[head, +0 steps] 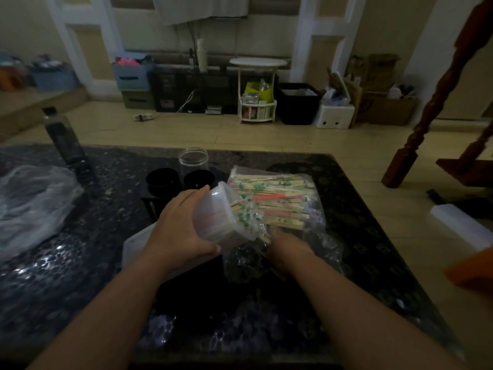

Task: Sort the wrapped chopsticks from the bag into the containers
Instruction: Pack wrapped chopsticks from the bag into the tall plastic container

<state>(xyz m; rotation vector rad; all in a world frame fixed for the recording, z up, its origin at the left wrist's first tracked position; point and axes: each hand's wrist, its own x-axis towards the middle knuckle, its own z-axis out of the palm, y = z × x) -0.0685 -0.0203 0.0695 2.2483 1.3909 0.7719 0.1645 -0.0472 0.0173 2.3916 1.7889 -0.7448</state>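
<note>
My left hand [179, 228] grips a translucent plastic container [216, 214], tipped on its side with its mouth toward the right. Several wrapped chopsticks [241, 209] stick out of that mouth. A clear plastic bag [314, 209] full of wrapped chopsticks [277, 198] lies on the dark table [80, 276] just right of the container. My right hand [286, 249] is at the bag's near, open end, partly hidden by crinkled plastic; its fingers cannot be made out. A clear round jar [193, 160] and two black round containers [163, 180] [198, 180] stand behind my left hand.
A white lid or tray [138, 245] lies under my left wrist. A dark bottle [64, 140] and a crumpled clear plastic sheet [29, 206] sit at the table's left. A red-brown wooden post [426, 108] rises at the right, and an orange object [472, 268] is at the right edge.
</note>
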